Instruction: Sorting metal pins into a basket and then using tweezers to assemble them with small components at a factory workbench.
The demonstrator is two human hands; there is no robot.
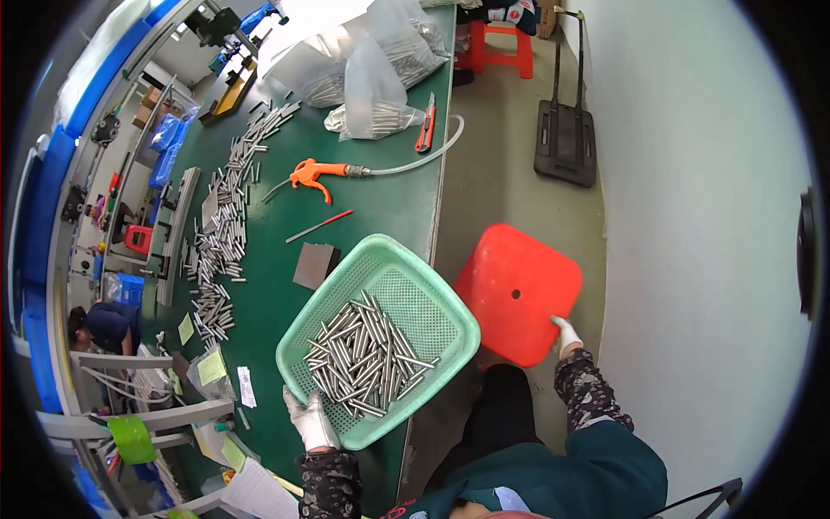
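Observation:
My left hand (309, 421), in a white glove, grips the near left rim of a light green plastic basket (413, 303) with perforated walls. Many short metal pins (367, 356) lie heaped in the basket, mostly toward its near left side. The basket sits at the right edge of the green worktable, partly over it. My right hand (566, 337), also gloved in white, holds the near right edge of a red plastic stool (523, 281) with a round hole in its seat. Its fingers are partly hidden at the stool's edge.
On the table (268, 324) are a grey block (316, 265), a red-handled file (320, 227), an orange air gun (320, 176) with a hose, a utility knife (425, 125), scattered pins (223, 225) and plastic bags (376, 86). A folded trolley (566, 143) stands by the wall. Another person (112, 327) bends at far left.

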